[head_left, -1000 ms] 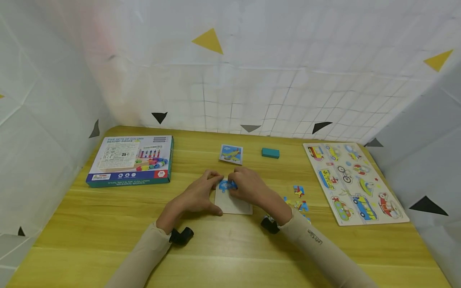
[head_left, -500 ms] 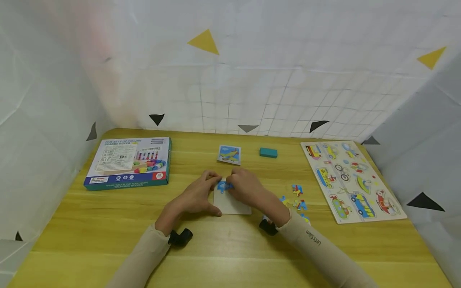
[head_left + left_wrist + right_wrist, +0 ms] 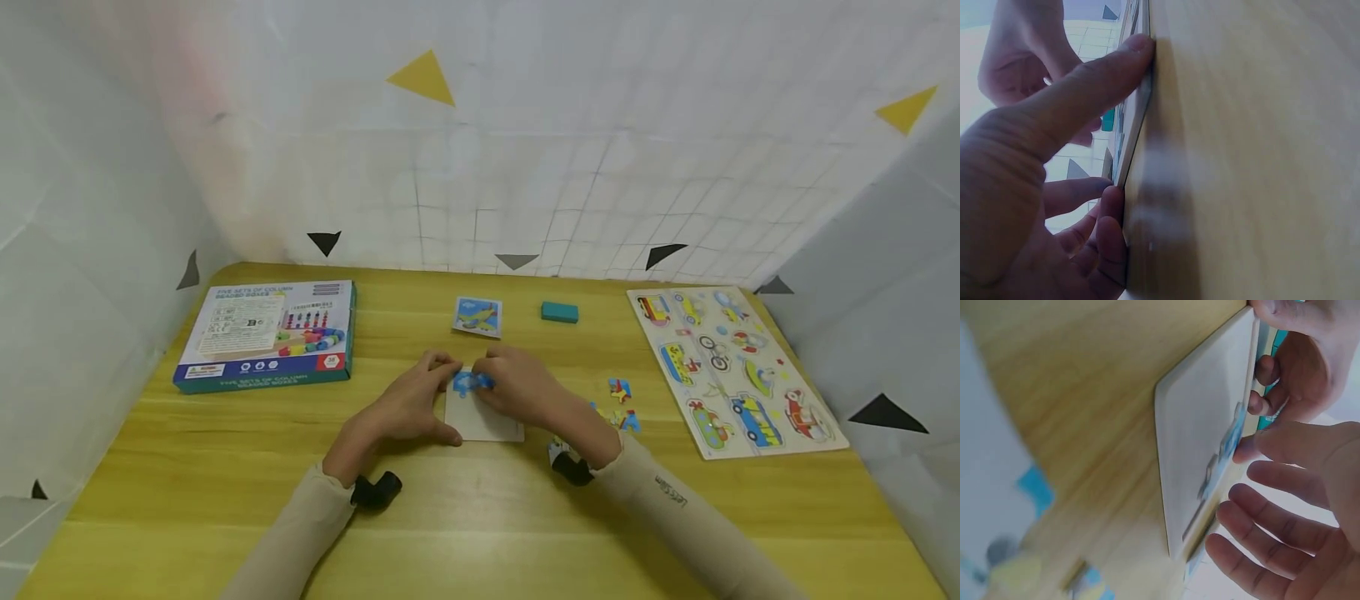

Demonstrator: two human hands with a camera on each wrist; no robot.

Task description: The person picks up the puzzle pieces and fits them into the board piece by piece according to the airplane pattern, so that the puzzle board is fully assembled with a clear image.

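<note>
The tray (image 3: 487,422) lies around the middle of the worktop (image 3: 450,517), pale and mostly bare. Blue pieces (image 3: 462,383) sit in its far left corner and along its far edge.

The left hand (image 3: 408,408) grips the tray by its left side, thumb at the near left corner, fingertips at the far left one.

The right hand (image 3: 521,387) reaches over the tray's far edge, fingertips at the blue pieces. In the right wrist view its fingers are slightly bent and spread; I cannot tell whether it pinches a piece or only touches one.

Loose pieces (image 3: 620,390) lie to the right of the tray, partly hidden by the right forearm. Towards the worktop's far edge are a plane picture (image 3: 477,317) and, to its right, a teal block (image 3: 559,312). A vehicle board (image 3: 738,371) lies by the worktop's right edge, a box (image 3: 300,367) near its far left corner. Each wrist carries a black fitting (image 3: 377,492).
</note>
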